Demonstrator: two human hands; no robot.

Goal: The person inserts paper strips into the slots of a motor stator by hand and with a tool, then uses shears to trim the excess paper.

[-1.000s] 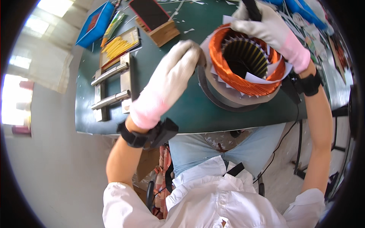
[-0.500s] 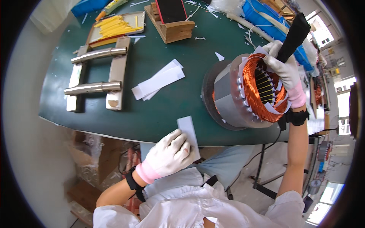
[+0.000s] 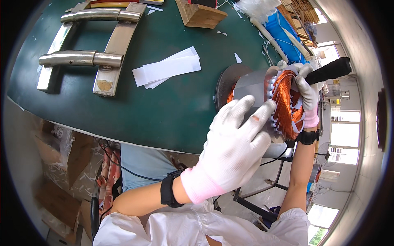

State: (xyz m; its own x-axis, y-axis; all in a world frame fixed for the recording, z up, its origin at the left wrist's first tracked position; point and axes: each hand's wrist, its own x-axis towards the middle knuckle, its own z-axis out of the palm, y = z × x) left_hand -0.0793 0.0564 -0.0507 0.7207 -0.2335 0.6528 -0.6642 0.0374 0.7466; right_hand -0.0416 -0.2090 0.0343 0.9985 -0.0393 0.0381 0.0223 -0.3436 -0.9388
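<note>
The copper coil [image 3: 282, 107] lies just right of your left hand [image 3: 234, 141], open end toward your right hand [image 3: 308, 89], which clasps a black stick [image 3: 331, 71]; I can't tell whether the left pinches anything.

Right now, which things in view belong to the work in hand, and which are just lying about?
Likely in the work:
copper-wound stator, left hand at its side
black-wrapped tool, in the right hand
white strips, possibly, though neither hand touches them

Apparently just lying about:
metal frame
wooden stand
blue bin
</note>
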